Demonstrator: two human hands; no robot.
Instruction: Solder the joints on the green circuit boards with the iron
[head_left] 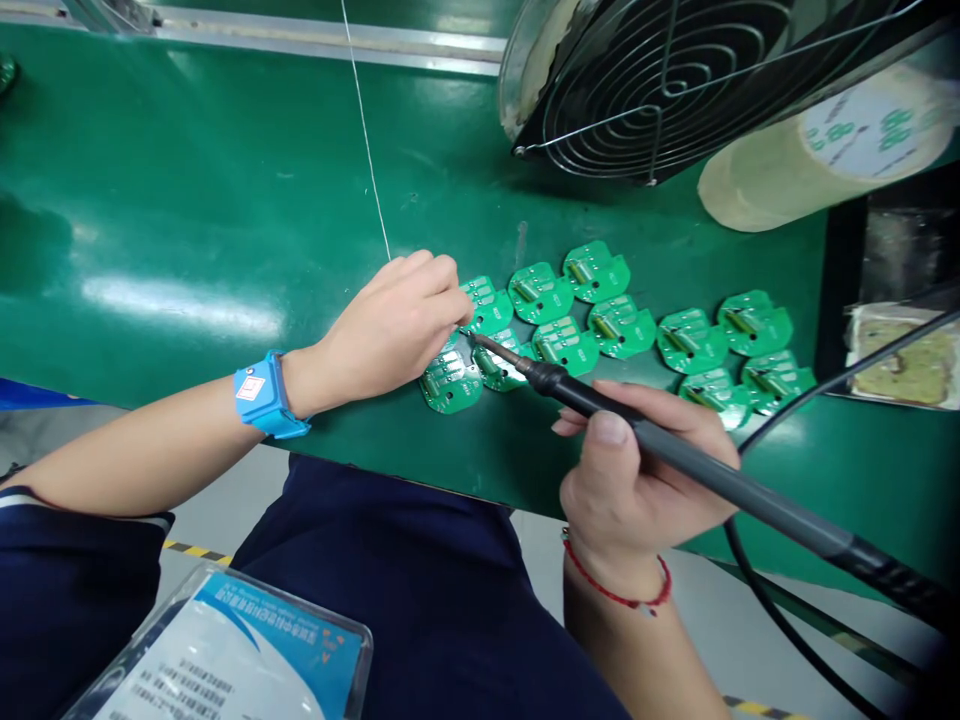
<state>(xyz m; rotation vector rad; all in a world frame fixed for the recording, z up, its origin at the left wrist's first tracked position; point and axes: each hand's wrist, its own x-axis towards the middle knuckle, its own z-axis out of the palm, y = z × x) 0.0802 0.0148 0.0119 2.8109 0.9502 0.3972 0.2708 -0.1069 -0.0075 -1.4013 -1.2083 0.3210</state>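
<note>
My right hand [637, 470] is closed round a black soldering iron [675, 460], whose tip touches a small green circuit board [495, 365] near the bench's front edge. My left hand [397, 320] is pinched at the same spot, fingers pressed together on a thin solder wire [367, 130] that runs up and away across the bench. Several more green circuit boards [592, 310] lie in rows to the right. A blue wrist strap [262, 395] sits on my left wrist, a red string bracelet on my right.
The green bench mat [187, 220] stretches to the left. A wire-grilled fan [675, 80] and a roll of tape [810, 150] hang over the back right. A sponge tray [900, 360] stands at the far right. The iron's black cable [780, 620] loops below the bench edge.
</note>
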